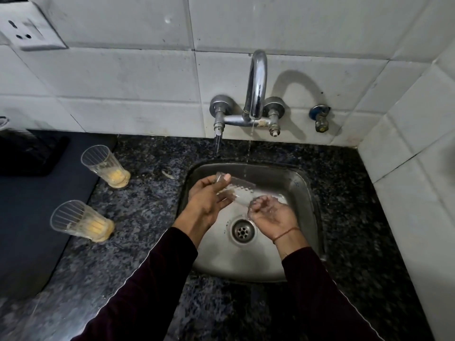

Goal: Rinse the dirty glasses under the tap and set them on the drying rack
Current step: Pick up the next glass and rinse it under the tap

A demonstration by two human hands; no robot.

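A clear ribbed glass (240, 191) lies tilted on its side over the steel sink (299, 183). My left hand (208, 200) grips its base end with the thumb on top. My right hand (272, 214) curls round its rim end, with fingers inside the mouth. A thin stream of water runs from the chrome tap (256, 94) and falls just behind the glass. Two more ribbed glasses stand on the counter to the left, a far glass (104, 166) and a near glass (78, 221), each with yellow residue at the bottom.
The sink drain (242, 232) lies just below my hands. A dark mat (37, 205) covers the counter at the left, beside the speckled granite (147, 205). A small valve (321, 118) sticks out of the tiled wall to the right of the tap.
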